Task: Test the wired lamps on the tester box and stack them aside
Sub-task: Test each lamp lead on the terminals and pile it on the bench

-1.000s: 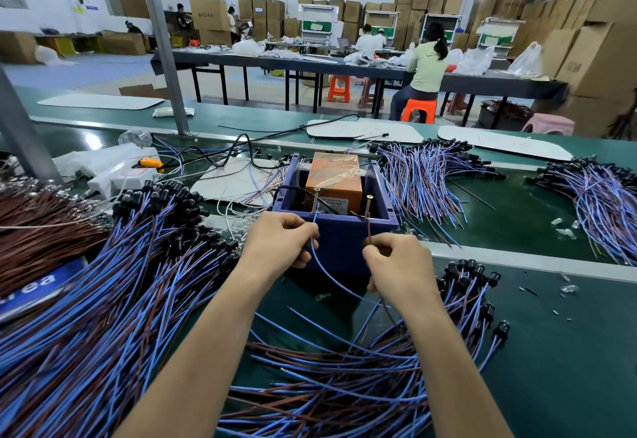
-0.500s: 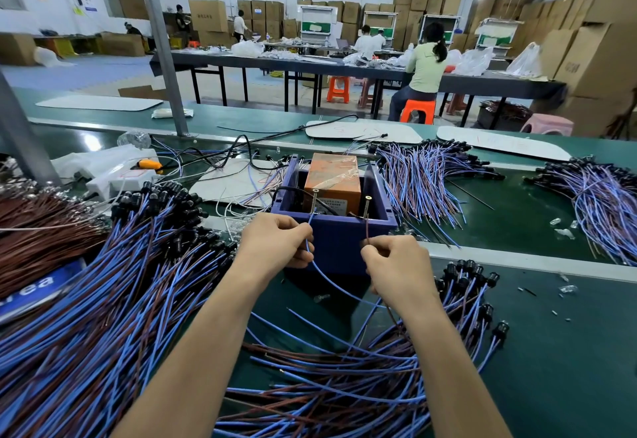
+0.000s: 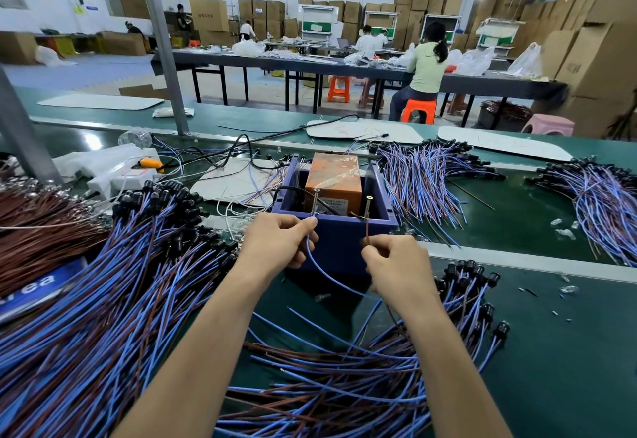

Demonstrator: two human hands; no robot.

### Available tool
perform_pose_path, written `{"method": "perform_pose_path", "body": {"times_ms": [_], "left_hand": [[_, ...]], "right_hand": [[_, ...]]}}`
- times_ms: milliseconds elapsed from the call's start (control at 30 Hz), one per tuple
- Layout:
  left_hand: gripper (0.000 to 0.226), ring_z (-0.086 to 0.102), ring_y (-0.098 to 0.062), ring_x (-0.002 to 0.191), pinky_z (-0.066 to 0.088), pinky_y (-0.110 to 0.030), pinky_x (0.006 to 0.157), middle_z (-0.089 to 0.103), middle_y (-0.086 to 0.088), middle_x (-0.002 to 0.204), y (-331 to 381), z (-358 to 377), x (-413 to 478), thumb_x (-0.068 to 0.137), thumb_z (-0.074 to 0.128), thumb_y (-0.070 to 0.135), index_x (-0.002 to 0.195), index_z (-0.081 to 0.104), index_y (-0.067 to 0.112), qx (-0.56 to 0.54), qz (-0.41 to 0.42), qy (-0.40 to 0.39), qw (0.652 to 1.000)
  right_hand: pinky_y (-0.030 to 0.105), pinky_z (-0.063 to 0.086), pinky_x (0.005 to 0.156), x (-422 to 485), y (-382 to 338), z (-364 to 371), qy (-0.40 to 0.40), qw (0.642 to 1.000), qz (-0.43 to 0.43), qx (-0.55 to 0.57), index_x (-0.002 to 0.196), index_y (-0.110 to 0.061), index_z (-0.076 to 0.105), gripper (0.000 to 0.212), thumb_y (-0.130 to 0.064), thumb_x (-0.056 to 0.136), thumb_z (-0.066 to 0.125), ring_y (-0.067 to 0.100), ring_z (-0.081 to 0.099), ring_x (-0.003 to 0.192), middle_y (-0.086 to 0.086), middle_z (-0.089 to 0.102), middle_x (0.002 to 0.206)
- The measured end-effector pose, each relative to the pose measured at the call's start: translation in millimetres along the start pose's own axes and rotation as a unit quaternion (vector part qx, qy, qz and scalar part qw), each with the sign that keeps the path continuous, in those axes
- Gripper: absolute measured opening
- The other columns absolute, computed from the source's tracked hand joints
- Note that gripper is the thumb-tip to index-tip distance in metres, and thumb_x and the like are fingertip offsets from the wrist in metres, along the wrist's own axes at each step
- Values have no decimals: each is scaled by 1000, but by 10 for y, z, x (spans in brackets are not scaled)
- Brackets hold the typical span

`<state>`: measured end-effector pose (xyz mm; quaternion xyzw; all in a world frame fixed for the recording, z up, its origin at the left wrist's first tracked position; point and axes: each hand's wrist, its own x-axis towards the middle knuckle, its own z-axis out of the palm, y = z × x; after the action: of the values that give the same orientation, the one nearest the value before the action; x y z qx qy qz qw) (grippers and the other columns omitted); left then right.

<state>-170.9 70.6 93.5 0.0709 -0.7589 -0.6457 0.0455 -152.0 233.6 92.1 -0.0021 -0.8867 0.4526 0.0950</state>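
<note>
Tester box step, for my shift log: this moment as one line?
phase: test on tester box | left hand: pinches blue wire at left screw | right hand: pinches brown wire at right screw

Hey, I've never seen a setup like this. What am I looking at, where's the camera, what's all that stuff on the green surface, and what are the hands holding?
There is no machine here. These are a person's two bare hands, filmed by a wide-angle camera worn on their head, looking forward and down.

The left hand pinches a thin blue wire. The right hand pinches a thin brown wire. Each wire end is raised to one of two upright metal screws standing in a dark blue plastic tester box, which has an orange block inside.

On the green work surface lie big piles of blue and brown wired lamps with black holders: to the left, close in front, and further right. Whether a lamp lights up cannot be seen.
</note>
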Motion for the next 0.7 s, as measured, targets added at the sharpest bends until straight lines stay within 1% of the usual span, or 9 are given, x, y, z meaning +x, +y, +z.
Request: {"method": "perform_pose_path", "body": {"times_ms": [100, 200, 367, 433, 533, 600, 667, 700], "left_hand": [[27, 43, -6, 36, 40, -16, 40, 59, 4, 51, 13, -6, -19, 93, 60, 24, 73, 71, 10, -2, -5, -13, 1000], [23, 41, -4, 36, 40, -16, 40, 58, 7, 48, 31, 2, -22, 94, 58, 22, 78, 73, 12, -8, -14, -20, 1000], [25, 40, -5, 36, 39, -16, 40, 59, 5, 50, 36, 23, -28, 94, 58, 21, 78, 73, 9, -17, -12, -7, 1000], [25, 40, -5, 36, 39, -16, 40, 61, 5, 50, 34, 25, -31, 94, 58, 21, 77, 72, 9, -13, -9, -3, 1000], [26, 40, -5, 36, 39, -16, 40, 61, 4, 50, 23, 26, -26, 93, 59, 21, 75, 72, 9, -12, -6, -4, 1000], [26, 41, -5, 36, 40, -16, 40, 62, 3, 51, 23, 30, -21, 94, 58, 21, 76, 72, 8, -13, -3, -5, 1000], [26, 45, -6, 40, 42, -16, 43, 66, 2, 56, 37, -12, -18, 95, 56, 20, 79, 72, 9, 4, -5, -36, 999], [25, 49, -6, 43, 44, -16, 45, 68, 1, 60, 52, -64, -21, 96, 54, 18, 82, 72, 10, 20, -11, -75, 997]], "right_hand": [[44, 57, 69, -5, 0, -2, -3, 1000, 0, -3, 91, -10, 74, 21, -10, 89, 53, 16, 52, 58, -5, 56, 57], [46, 57, 70, -5, -4, -1, -3, 1000, -1, 1, 91, -10, 74, 21, -9, 88, 53, 16, 52, 58, -5, 56, 56], [47, 56, 70, -12, -12, -7, -2, 1000, -4, 1, 86, -8, 73, 20, -9, 89, 53, 18, 53, 60, -2, 56, 56], [47, 56, 70, -11, -10, -6, 0, 1000, -4, 1, 88, -8, 74, 20, -9, 89, 54, 18, 53, 60, -3, 56, 57], [41, 57, 68, 1, 6, -2, 3, 1000, -5, 6, 93, -10, 74, 21, -9, 89, 54, 15, 52, 57, -6, 55, 57], [35, 53, 66, 11, 24, 3, 3, 1000, -6, 8, 94, -11, 74, 21, -10, 88, 54, 15, 50, 56, -7, 55, 57], [33, 51, 65, 11, 29, 6, 5, 1000, -4, 6, 93, -13, 74, 21, -12, 88, 54, 15, 51, 57, -7, 56, 58], [32, 51, 64, 9, 22, -6, -1, 1000, 1, 11, 91, -16, 74, 21, -13, 88, 53, 14, 52, 58, -7, 56, 57]]}}
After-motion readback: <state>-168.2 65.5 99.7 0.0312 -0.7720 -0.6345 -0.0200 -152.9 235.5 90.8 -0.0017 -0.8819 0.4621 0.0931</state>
